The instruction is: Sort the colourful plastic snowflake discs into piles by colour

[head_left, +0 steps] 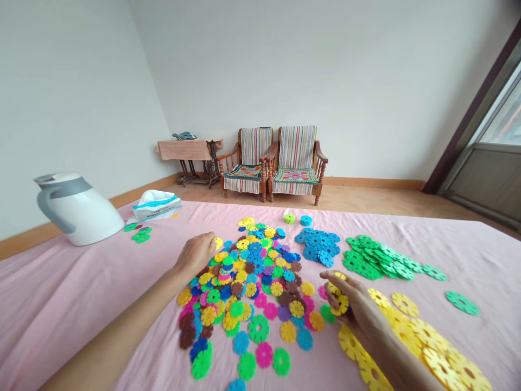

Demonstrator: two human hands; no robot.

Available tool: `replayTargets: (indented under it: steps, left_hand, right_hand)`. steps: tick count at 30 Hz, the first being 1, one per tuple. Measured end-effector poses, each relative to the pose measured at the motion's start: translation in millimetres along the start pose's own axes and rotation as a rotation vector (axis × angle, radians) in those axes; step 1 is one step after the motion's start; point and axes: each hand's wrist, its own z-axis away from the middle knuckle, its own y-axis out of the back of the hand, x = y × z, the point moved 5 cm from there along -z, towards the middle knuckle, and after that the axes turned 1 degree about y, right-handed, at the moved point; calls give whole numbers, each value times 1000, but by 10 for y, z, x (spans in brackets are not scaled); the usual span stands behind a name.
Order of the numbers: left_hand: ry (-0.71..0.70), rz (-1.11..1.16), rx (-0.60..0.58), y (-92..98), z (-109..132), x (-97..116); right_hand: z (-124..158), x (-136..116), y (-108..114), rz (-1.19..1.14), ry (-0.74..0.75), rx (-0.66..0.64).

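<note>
A mixed heap of coloured snowflake discs [252, 288] lies in the middle of the pink tablecloth [73, 293]. My left hand [197, 253] rests at the heap's far left edge, its fingers curled down onto a yellow disc. My right hand [358, 309] hovers at the heap's right side, closed on several yellow discs [338, 297]. Sorted groups lie to the right: blue discs [319, 245], green discs [376, 262] and yellow discs [423, 342] under and beside my right forearm.
A white kettle [77, 209] stands at the far left with a tissue pack [157, 205] behind it and a few green discs [138, 233] between. Two wooden armchairs [272, 163] and a small table [191, 152] stand by the back wall.
</note>
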Motion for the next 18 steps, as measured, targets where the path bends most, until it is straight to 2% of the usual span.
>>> replayTargets:
  steps: [2, 4, 7, 9, 12, 14, 16, 18]
  left_hand:
    - [-45, 62, 23, -5, 40, 322]
    - [-127, 157, -9, -94, 123, 740]
    - [-260, 555, -124, -290, 288, 1388]
    - [-282, 714, -199, -409, 365, 1712]
    - [-239, 898, -298, -531, 362, 1989]
    - [-227, 941, -296, -574, 286, 2072]
    - [-310, 866, -269, -621, 206, 2149]
    - [-488, 718, -281, -705, 183, 2258]
  right_hand:
    - [17, -6, -47, 32, 19, -21]
    - [38, -2, -94, 89, 39, -44]
    - [55, 23, -138, 184, 71, -87]
    - [49, 38, -136, 213, 84, -105]
    - [16, -7, -57, 241, 111, -58]
    - [-15, -100, 60, 231, 154, 51]
    - [-41, -208, 218, 155, 209, 201]
    - [-57, -288, 368, 59, 267, 330]
